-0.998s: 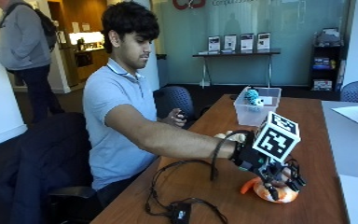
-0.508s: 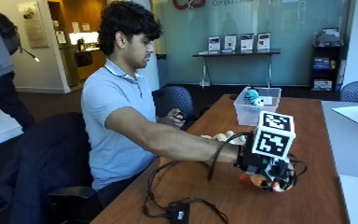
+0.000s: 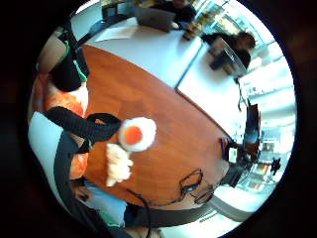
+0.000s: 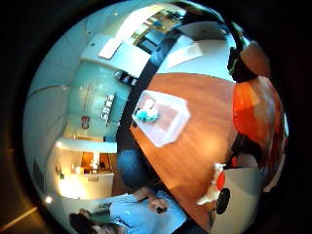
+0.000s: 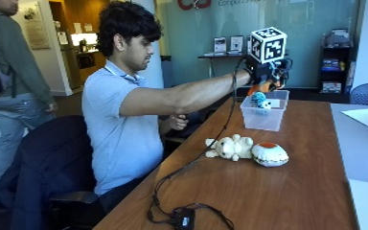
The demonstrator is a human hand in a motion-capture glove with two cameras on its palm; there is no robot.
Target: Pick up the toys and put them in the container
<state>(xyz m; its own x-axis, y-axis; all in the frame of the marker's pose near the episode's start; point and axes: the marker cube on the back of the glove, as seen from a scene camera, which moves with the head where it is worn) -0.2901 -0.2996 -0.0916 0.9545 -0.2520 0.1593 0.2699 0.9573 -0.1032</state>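
Gripping orange toy above container — right hand.

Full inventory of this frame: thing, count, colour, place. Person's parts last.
Container: 1, clear plastic, far end of the wooden table.
Blue toy: 1, teal, inside the container.
Orange toy: 1, orange, held in the air above the container.
Plush animal: 1, cream, lying mid-table.
Egg-like toy: 1, white with orange spot, beside the plush animal.
Cable: 1, black, near table edge.
Right hand: gloved black, grips the orange toy.
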